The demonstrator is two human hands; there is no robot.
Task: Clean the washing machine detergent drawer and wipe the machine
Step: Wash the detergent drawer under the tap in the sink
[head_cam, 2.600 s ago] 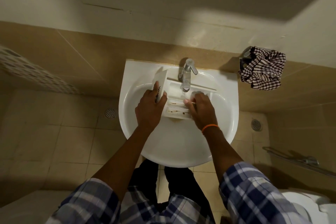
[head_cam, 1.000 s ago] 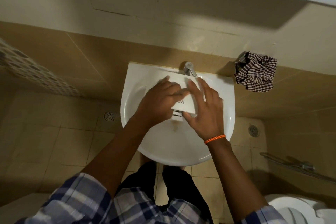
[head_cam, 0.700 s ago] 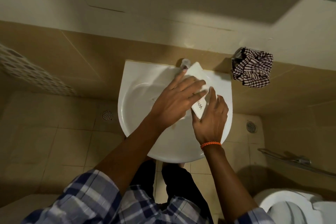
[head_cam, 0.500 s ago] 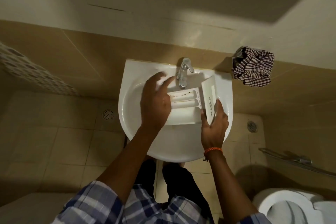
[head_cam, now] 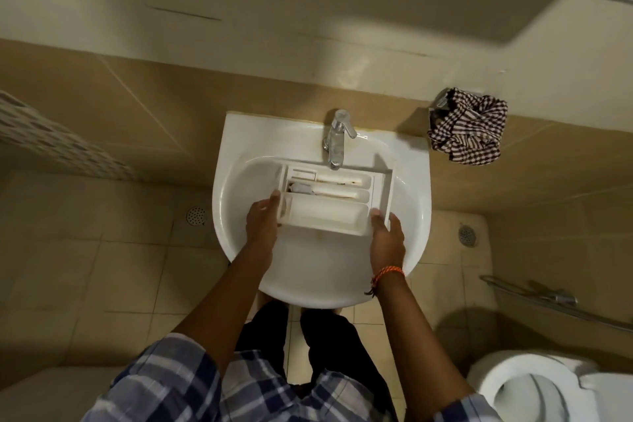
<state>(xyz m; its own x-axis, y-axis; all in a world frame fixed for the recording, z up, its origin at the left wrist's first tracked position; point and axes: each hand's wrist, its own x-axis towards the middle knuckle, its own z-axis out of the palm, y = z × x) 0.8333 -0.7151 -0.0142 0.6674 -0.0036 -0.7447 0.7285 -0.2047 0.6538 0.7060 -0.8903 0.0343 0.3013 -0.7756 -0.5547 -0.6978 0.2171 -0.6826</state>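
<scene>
The white plastic detergent drawer [head_cam: 327, 200], a long tray with several compartments, is held level over the bowl of the white ceramic washbasin [head_cam: 239, 154], just under the spout of the chrome tap [head_cam: 336, 138]. The left hand [head_cam: 262, 221] grips its left end, thumb on the top edge and the other fingers hidden below. The right hand [head_cam: 387, 238] grips the right end next to the flat front panel, thumb on top

I judge the drawer to be light and stiff, so two hands are more than enough. It is probably wet and slippery, and the thin dividers can crack if it falls in the hard basin. The short ends and the front panel give the best hold, not the inner walls
</scene>
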